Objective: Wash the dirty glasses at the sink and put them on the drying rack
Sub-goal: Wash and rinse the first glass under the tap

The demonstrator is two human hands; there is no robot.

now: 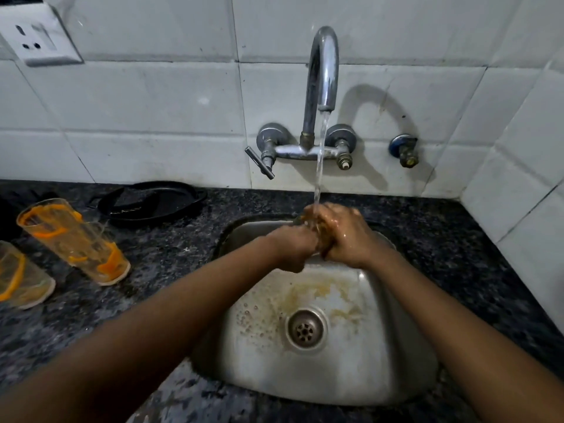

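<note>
two stained glasses (74, 239) (orange residue) beside black pan (149, 203).

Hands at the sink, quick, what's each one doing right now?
Left hand: fingers curled around something under the running water; what it holds cannot be told.
Right hand: wrapped around the same hidden thing.

Left counter: two glasses (76, 239) (21, 276) and a black pan (152, 203) crowd it.
Sink (396, 346) front: open above drain (305, 329).
Back: tap (323, 71) overhangs; both arms cross the basin.
</note>
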